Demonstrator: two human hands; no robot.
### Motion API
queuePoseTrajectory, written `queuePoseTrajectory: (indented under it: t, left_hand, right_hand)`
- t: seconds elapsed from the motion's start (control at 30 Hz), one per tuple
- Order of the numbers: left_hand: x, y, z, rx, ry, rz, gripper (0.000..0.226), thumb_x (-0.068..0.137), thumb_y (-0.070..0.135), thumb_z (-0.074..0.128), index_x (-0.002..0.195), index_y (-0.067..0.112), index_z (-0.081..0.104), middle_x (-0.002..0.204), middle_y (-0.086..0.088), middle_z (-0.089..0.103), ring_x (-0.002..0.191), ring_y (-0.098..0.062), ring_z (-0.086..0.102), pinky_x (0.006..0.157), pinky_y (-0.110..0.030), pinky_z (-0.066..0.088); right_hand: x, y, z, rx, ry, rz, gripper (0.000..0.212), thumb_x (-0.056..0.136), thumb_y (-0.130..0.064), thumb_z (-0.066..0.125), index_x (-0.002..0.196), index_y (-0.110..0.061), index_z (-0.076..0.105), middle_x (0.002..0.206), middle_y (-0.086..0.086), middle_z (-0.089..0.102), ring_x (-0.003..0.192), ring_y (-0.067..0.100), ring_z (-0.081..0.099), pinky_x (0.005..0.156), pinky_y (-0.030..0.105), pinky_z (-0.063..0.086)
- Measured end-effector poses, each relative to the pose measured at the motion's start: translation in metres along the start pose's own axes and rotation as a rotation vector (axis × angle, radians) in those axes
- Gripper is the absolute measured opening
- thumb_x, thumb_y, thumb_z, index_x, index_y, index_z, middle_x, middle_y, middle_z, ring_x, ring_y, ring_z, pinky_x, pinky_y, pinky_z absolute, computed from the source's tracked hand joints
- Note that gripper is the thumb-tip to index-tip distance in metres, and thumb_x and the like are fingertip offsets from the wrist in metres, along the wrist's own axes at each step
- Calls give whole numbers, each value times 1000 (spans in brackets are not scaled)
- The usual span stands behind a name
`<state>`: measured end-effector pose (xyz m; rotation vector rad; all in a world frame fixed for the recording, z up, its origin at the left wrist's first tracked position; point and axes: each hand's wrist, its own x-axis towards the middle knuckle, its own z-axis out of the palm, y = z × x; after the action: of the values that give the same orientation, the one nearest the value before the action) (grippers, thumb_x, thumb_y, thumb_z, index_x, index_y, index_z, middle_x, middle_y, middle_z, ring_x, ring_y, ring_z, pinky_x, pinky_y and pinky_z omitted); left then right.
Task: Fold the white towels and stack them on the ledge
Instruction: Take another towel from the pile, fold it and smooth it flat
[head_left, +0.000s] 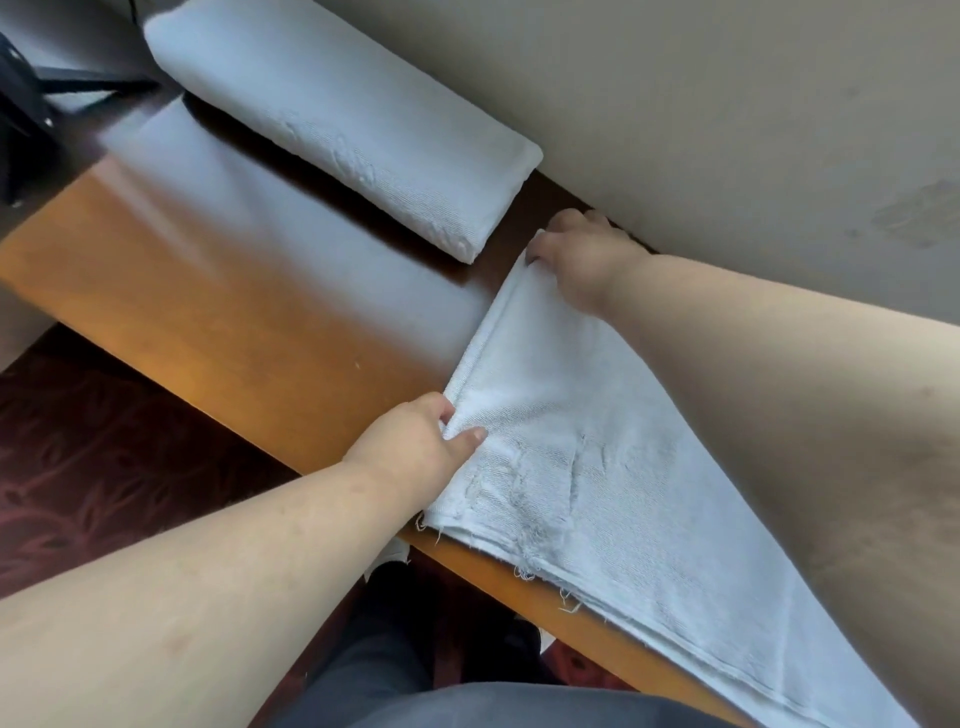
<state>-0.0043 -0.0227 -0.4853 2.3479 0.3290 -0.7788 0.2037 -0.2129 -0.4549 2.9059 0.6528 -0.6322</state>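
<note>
A white towel (597, 467) lies spread on the glossy wooden ledge (234, 291), its frayed near edge hanging slightly over the front. My left hand (415, 441) pinches the towel's near left corner between thumb and fingers. My right hand (576, 260) grips the far left corner, close to the wall. My right forearm covers part of the towel's right side. A folded white towel stack (337, 114) rests on the ledge farther left, along the wall.
A beige wall (727, 130) runs behind the ledge. Dark red patterned carpet (93, 457) lies below the front edge. A black object (21, 119) sits at the far left. My dark trousers and shoe show at the bottom.
</note>
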Motion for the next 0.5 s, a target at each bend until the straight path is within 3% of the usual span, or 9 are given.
queuePoseTrajectory:
  t: [0.1, 0.2, 0.3, 0.4, 0.5]
  left_hand:
    - [3, 2, 0, 63, -65, -2, 64, 82, 71, 52, 125, 25, 55, 110, 3, 61, 81, -16, 56, 56, -26, 41]
    - [7, 4, -2, 105, -99, 5, 55, 81, 71, 54, 108, 23, 59, 101, 4, 62, 78, -15, 59, 61, -28, 47]
    - [9, 3, -5, 128, -143, 23, 49, 82, 70, 54, 99, 23, 59, 94, 5, 63, 76, -13, 60, 63, -28, 50]
    - [8, 2, -8, 161, -157, 43, 48, 84, 67, 53, 86, 20, 52, 81, 6, 54, 64, -9, 53, 50, -25, 37]
    - [7, -1, -10, 149, -145, 75, 48, 90, 60, 51, 69, 17, 42, 75, 4, 46, 57, -11, 44, 48, -28, 30]
  right_hand:
    - [11, 0, -4, -97, 74, -18, 28, 94, -23, 50, 121, -23, 59, 137, 11, 41, 126, 39, 36, 96, 42, 41]
    - [19, 1, -9, -32, 92, 31, 31, 96, -20, 45, 122, -17, 61, 135, 13, 44, 125, 36, 38, 98, 42, 43]
    - [28, 4, -13, 34, 102, 82, 33, 96, -18, 43, 125, -14, 59, 131, 14, 50, 118, 34, 47, 94, 32, 39]
    - [36, 2, -17, 60, 33, 151, 34, 99, -15, 41, 131, -11, 54, 132, 13, 54, 118, 31, 51, 89, 27, 36]
    - [45, -2, -20, 87, -7, 204, 37, 100, -12, 41, 135, -9, 50, 136, 14, 52, 122, 30, 50, 94, 28, 37]
